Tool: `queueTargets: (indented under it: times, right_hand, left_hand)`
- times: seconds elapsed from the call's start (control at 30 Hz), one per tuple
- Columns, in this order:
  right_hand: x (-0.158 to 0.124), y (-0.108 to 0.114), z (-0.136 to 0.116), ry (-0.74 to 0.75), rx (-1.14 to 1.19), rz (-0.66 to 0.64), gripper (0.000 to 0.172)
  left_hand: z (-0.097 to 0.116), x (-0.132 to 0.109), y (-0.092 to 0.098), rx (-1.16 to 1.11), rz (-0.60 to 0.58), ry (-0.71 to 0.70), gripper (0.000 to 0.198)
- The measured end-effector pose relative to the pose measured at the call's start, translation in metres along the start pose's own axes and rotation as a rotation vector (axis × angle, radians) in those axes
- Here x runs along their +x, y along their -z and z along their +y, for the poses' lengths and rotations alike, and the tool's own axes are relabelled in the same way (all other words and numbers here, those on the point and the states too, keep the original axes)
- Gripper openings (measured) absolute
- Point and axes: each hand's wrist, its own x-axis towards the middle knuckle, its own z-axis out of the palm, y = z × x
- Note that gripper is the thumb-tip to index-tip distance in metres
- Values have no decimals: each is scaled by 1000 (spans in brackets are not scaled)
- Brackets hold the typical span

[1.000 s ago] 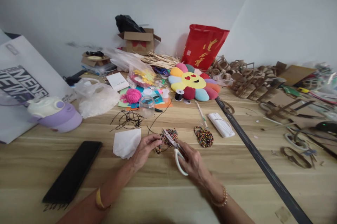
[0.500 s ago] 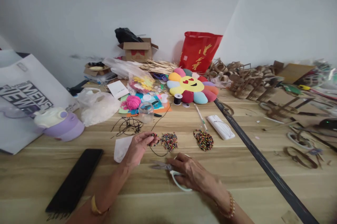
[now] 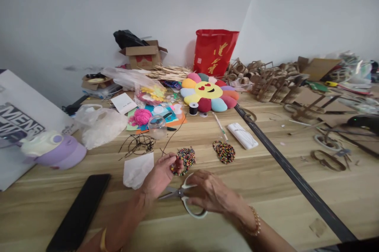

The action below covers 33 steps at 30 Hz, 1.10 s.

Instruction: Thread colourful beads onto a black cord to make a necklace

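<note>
My left hand (image 3: 160, 175) is closed in a pinch on a string of small multicoloured beads (image 3: 175, 171), beside the loose bead pile (image 3: 187, 157). Its fingertips partly hide the string. My right hand (image 3: 211, 191) rests at the white handles of a pair of scissors (image 3: 180, 193), fingers curled at the loops. The blades point left, parted slightly, and their tips run under my left wrist. A coiled string of similar beads (image 3: 225, 152) lies farther right. Black cord (image 3: 171, 139) stretches from near my left hand toward the black spool (image 3: 193, 109).
A white paper (image 3: 137, 170) and black phone (image 3: 79, 212) lie left. Behind are tangled black cords (image 3: 139, 143), a clear jar (image 3: 157, 126), pink yarn (image 3: 140, 117) and a flower cushion (image 3: 209, 92). A white power bank (image 3: 242, 136) and a dark strip (image 3: 284, 161) lie right.
The view has turned slightly right. My left hand has come down closer to the bead pile. The scissors now sit lower, more of the handles showing, with their tips under my left wrist.
</note>
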Motion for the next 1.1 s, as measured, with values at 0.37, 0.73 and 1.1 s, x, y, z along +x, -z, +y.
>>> queueTargets:
  times: [0.37,0.73,1.1]
  right_hand:
    - [15,-14,24,-314,1011,287,41]
    - [18,-15,28,-355,1144,348,36]
    - [17,-7,22,-279,1010,326,36]
  left_hand:
    - [-27,8,-8,-38,88,98,15]
    - [-32,3,7,329,128,27,44]
    - [-34,-4,10,722,8,-42,38]
